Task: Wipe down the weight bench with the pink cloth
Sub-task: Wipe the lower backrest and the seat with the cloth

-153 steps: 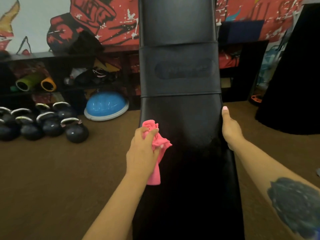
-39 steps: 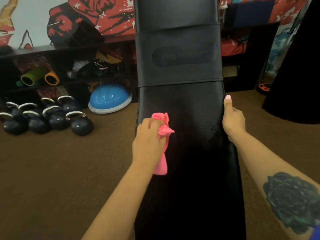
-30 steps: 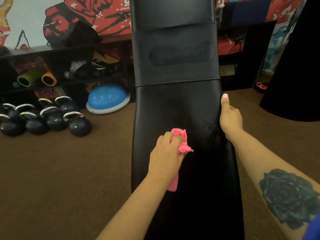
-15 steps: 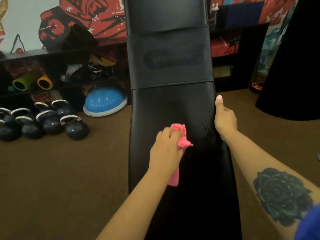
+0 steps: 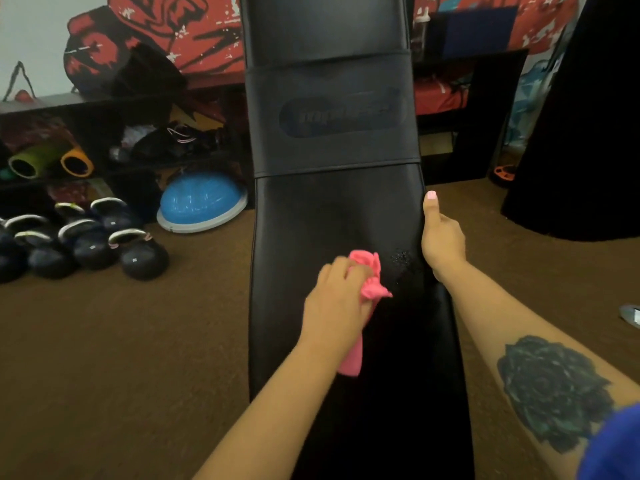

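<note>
The left hand, gripping the bunched pink cloth, has slid rightward across the bench toward the right hand clutching its edge; wiping continues.

My right hand: fingers hidden behind weight bench edge. Bench cut off at frame top and bottom. Embossed logo blurred, unreadable.

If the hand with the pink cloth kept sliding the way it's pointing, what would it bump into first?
Probably the scuffed patch on the weight bench, just ahead of the pink cloth in the left hand. Farther on sits the right hand, gripping the bench's edge.
</note>
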`<state>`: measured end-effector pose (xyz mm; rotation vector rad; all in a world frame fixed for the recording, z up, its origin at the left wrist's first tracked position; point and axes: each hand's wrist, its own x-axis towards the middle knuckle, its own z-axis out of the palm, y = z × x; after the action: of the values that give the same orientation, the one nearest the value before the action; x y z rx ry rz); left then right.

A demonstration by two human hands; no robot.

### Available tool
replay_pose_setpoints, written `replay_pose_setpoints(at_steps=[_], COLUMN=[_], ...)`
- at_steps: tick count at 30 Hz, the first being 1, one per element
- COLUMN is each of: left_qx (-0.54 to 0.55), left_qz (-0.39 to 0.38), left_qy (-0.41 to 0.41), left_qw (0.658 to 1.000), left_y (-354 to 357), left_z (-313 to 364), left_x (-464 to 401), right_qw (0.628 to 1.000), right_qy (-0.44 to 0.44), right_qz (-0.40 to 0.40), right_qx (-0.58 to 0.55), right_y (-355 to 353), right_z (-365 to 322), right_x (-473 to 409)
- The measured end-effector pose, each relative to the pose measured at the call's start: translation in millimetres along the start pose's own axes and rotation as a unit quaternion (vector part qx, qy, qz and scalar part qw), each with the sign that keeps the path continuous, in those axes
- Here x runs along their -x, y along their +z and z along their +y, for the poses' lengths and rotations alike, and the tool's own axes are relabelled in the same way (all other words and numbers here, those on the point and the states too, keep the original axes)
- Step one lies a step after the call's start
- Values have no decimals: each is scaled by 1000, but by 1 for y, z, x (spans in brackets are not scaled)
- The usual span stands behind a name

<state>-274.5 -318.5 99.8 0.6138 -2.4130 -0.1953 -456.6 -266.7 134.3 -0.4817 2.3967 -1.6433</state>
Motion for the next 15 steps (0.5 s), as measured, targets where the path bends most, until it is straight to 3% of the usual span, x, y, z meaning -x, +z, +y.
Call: replay_pose_setpoints(at_steps=[5, 10, 15], left_qx=[25, 43, 24], left_qz=[10, -43, 6], left_qy=[-60, -24, -23], left_qw=[998, 998, 999], left_y=[-15, 8, -2], left_z=[-19, 7, 9], left_x=[4, 27, -16], right_qw=[1000, 1000, 1000], right_qy=[5, 11, 13], right_qz=[-8, 2, -1], right_qx=[-2, 3, -2], right_y=[0, 1, 0], right_z=[1, 0, 0], right_x=[-1, 1, 1])
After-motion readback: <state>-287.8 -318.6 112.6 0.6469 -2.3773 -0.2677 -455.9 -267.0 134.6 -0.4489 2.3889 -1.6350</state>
